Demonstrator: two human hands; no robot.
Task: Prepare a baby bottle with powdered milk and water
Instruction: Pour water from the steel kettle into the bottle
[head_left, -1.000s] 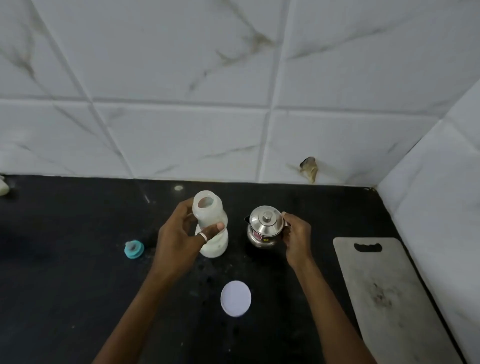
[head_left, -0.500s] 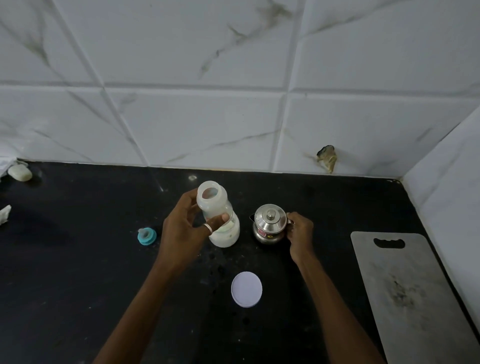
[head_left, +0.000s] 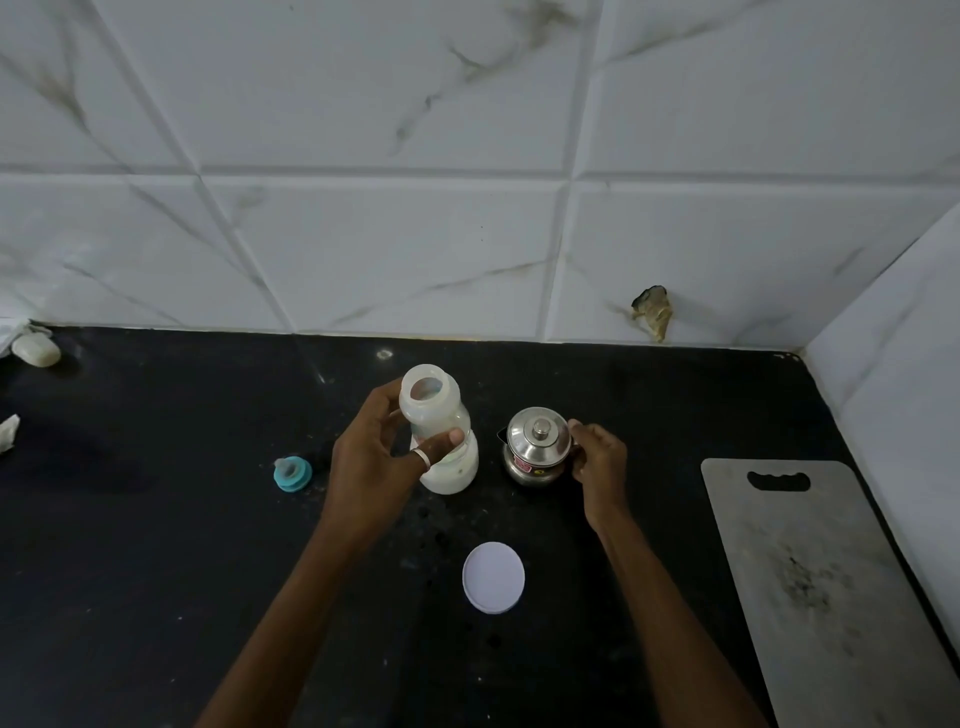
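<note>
Left hand (head_left: 374, 462) on bottle (head_left: 434, 410), right hand (head_left: 597, 460) apparently on pot (head_left: 537, 444), unchanged

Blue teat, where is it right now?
In the head view, the blue teat sits on the black counter, apart and just left of the left hand gripping the baby bottle.

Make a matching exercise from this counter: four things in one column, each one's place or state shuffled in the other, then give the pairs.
Things
1. baby bottle
2. steel pot
3. white lid
4. teal teat

Places or states
a. lies flat on the black counter, between the forearms
b. top open, gripped by the left hand
c. lidded, held at its side by the right hand
d. sits alone, to the left of the left hand

Pairs: 1-b, 2-c, 3-a, 4-d
</note>
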